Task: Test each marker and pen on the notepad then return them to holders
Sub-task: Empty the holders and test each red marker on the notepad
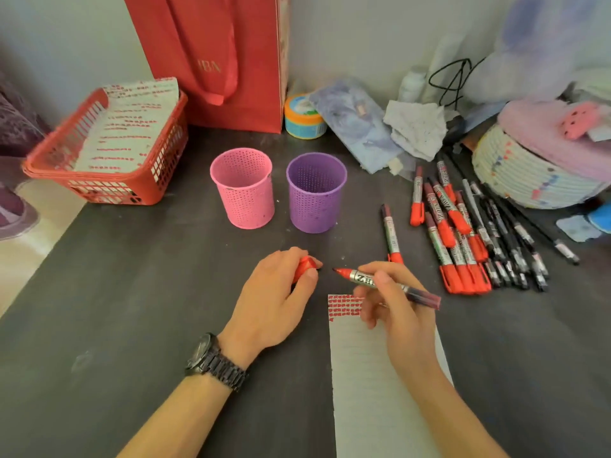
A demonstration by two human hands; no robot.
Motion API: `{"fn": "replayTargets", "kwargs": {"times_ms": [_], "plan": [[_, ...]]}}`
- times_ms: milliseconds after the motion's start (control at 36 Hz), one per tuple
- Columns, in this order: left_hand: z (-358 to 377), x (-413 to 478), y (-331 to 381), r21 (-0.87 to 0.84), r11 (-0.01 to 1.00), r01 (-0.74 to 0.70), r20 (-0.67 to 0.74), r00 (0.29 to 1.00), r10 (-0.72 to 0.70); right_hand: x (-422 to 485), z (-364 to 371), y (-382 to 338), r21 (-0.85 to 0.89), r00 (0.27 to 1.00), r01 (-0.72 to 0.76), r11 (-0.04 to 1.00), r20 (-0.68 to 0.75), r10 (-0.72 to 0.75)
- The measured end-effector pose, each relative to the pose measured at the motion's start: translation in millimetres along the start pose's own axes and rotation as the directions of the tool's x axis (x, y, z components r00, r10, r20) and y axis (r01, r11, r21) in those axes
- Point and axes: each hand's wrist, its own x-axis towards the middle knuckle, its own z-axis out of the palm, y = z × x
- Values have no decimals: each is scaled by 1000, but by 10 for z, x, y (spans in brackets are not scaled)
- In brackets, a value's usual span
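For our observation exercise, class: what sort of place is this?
Probably a home desk in a room corner: a dark tabletop against the wall, a pink holder and purple holder, loose markers, and a red gift bag.

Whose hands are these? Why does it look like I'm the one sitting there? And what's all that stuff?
There is no machine here. A person wears a camera on their head, so you see what they see: their own two hands from above. The right hand holds an uncapped red marker near a notepad with red test marks at its top. The left hand grips the red cap. On the dark table stand a pink holder and a purple holder. Spare markers and black pens lie to the right.
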Motion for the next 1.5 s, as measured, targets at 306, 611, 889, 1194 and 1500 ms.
{"fn": "replayTargets", "kwargs": {"times_ms": [306, 611, 889, 1194, 1500], "plan": [[171, -445, 129, -137, 989, 62, -135, 988, -81, 27, -218, -311, 215, 991, -112, 970, -53, 126], [208, -666, 229, -228, 971, 66, -126, 987, -97, -493, -366, -25, 297, 993, -114, 948, 61, 101], [204, -639, 225, -197, 980, 23, -111, 993, -45, -409, -388, -20, 336, 995, -101, 936, 21, 99], [179, -647, 247, -182, 983, 22, -82, 996, -37, -463, -343, -36, 107, 994, -41, 993, 105, 30], [-105, -670, 358, -584, 811, 45, -17, 998, -68, -542, -284, -350, -13, 972, -71, 997, 225, 72]]}}
